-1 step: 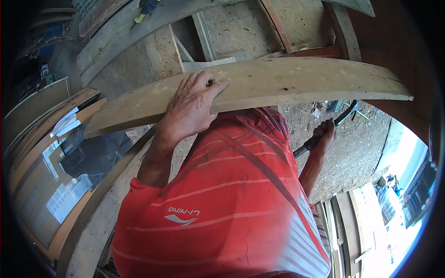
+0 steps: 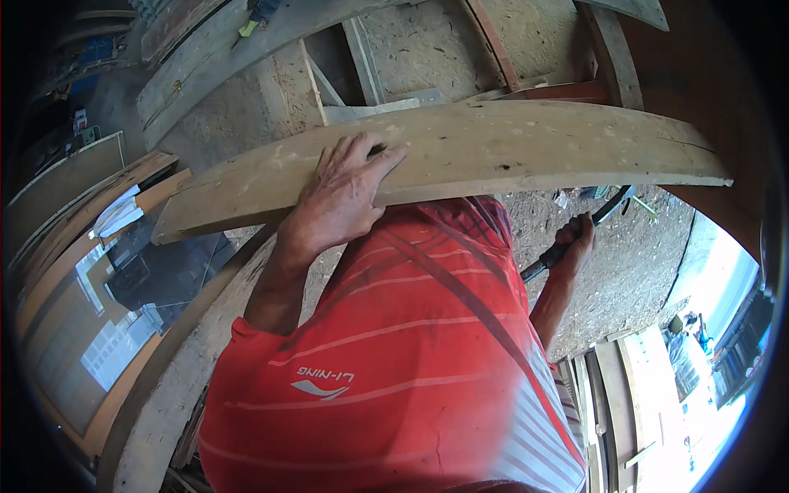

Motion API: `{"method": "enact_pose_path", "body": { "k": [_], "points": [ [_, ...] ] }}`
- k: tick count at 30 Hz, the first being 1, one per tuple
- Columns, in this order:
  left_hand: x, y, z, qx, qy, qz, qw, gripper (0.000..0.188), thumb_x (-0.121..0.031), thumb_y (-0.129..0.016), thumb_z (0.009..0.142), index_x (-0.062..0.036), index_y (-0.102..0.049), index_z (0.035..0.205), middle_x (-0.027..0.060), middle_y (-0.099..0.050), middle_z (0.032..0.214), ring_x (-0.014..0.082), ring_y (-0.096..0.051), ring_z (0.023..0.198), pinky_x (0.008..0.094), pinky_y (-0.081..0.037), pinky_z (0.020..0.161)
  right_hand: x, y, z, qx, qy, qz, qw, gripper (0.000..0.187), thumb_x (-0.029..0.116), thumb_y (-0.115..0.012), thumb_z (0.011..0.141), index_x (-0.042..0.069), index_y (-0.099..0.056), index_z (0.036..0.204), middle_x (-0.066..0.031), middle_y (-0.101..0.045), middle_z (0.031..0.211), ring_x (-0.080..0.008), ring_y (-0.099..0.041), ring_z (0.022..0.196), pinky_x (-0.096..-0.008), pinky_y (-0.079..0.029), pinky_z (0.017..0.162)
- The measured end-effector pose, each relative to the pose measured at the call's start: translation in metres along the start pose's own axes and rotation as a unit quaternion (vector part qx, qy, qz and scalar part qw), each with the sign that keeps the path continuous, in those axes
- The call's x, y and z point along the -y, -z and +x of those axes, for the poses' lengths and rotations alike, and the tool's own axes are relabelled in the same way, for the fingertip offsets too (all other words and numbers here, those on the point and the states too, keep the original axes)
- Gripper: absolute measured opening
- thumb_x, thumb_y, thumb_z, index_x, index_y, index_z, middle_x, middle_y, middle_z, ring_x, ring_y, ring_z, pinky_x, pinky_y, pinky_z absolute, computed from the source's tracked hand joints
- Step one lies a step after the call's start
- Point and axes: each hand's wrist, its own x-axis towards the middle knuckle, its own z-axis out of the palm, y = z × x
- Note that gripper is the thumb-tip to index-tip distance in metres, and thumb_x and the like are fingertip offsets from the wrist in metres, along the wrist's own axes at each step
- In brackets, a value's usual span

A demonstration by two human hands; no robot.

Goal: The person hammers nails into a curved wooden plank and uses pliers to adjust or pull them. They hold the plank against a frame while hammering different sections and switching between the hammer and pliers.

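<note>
A long wooden plank (image 2: 509,144), curved in this view, lies crosswise in front of my body. My left hand (image 2: 341,185) grips it left of its middle, fingers bent on the upper face and thumb by the near edge. Low on the right, my right hand (image 2: 575,242) is closed round the black handle of a tool that looks like a hammer (image 2: 612,205). The far end of this tool is partly hidden behind the plank's near edge.
Boards and a timber frame (image 2: 362,62) lie beyond the plank over a dusty floor. At left stands a wooden-edged surface with papers (image 2: 119,353) on it. A long beam (image 2: 156,419) runs along my left side. Stacked boards (image 2: 616,394) lie at lower right.
The plank's right part has dropped slightly toward me and covers more of the tool's far end. Both hands stay nearly in place.
</note>
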Motion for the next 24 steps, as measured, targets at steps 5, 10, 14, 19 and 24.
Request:
{"method": "enact_pose_path", "body": {
  "k": [5,10,14,19,24],
  "points": [
    [-0.01,-0.076,-0.025,-0.045,0.019,0.057,0.997,0.092,0.003,-0.07,0.073,-0.0184,-0.042,0.157,0.0167,-0.04,0.155,0.0396,-0.039,0.144,0.0569,-0.029,0.119,0.005,0.014,-0.007,0.007,-0.023,-0.038,0.999,0.023,0.023,-0.065,0.099,0.012,-0.05,0.085,0.0054,-0.041,0.067,-0.005,-0.037,0.05,-0.0236,-0.032,0.044],
    [-0.005,-0.137,-0.028,-0.138,0.04,0.116,0.983,0.084,0.005,-0.06,0.079,-0.0219,-0.044,0.157,0.0154,-0.036,0.161,0.0381,-0.038,0.145,0.058,-0.028,0.12,0.008,0.022,0.015,0.048,-0.074,-0.035,0.996,0.018,0.023,-0.063,0.102,0.009,-0.055,0.093,0.005,-0.043,0.069,-0.0037,-0.04,0.054,-0.0212,-0.034,0.047],
    [-0.004,-0.149,-0.021,-0.17,0.046,0.11,0.978,0.083,0.006,-0.057,0.08,-0.0231,-0.045,0.157,0.0152,-0.036,0.162,0.0378,-0.038,0.146,0.0577,-0.028,0.121,0.004,0.024,0.04,0.095,-0.062,-0.045,0.993,0.02,0.024,-0.065,0.1,0.011,-0.053,0.091,0.0058,-0.041,0.069,-0.0043,-0.038,0.053,-0.0225,-0.033,0.046],
    [0.009,-0.14,0.017,-0.217,0.043,0.135,0.966,0.083,0.005,-0.059,0.079,-0.0228,-0.046,0.156,0.0148,-0.036,0.163,0.0383,-0.036,0.148,0.0572,-0.027,0.121,0.012,-0.004,0.08,0.132,-0.071,-0.055,0.987,0.024,0.025,-0.064,0.103,0.015,-0.051,0.085,0.0076,-0.039,0.068,-0.0025,-0.037,0.051,-0.0209,-0.033,0.044],
    [0.017,-0.142,0.032,-0.229,0.054,0.122,0.964,0.081,-0.012,-0.073,0.08,-0.0222,-0.046,0.156,0.0161,-0.032,0.164,0.0387,-0.033,0.149,0.0565,-0.023,0.123,0.021,-0.033,0.111,0.163,-0.08,-0.054,0.982,0.022,0.025,-0.065,0.101,0.011,-0.056,0.087,0.0035,-0.047,0.069,-0.0054,-0.044,0.052,-0.0216,-0.037,0.046]
  ]
}}
